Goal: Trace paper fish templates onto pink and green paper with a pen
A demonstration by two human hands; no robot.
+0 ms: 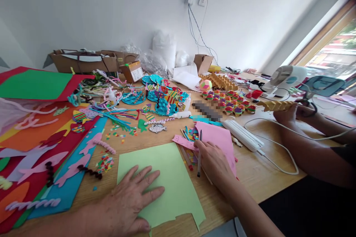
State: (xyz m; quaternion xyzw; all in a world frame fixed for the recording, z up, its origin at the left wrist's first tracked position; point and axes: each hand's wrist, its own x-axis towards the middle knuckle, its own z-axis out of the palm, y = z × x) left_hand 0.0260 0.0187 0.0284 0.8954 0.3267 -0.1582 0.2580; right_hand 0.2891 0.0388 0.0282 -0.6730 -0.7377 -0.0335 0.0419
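Observation:
My left hand [133, 196] lies flat with fingers spread on a light green sheet of paper [167, 172], whose lower right edge is cut out. Right of the sheet, my right hand [214, 157] has its fingers closed around a grey pen [199, 159], which points tip down. Its fingertips also touch a narrow pink paper strip [183, 142]. A larger pink sheet [219, 135] lies partly beneath this hand, over coloured scraps and a red-ended pencil or pen [189, 163]. Part of my right thumb is hidden.
At right, another person's hands [289, 114] hold scissors [311, 105] and a yellow egg-carton piece [275, 106]. A white power strip [243, 135] trails a cable. Coloured paper sheets [93, 144] with paper fish lie left. Glue bottles [182, 114], painted cartons [228, 103] and a fan [286, 77] stand behind.

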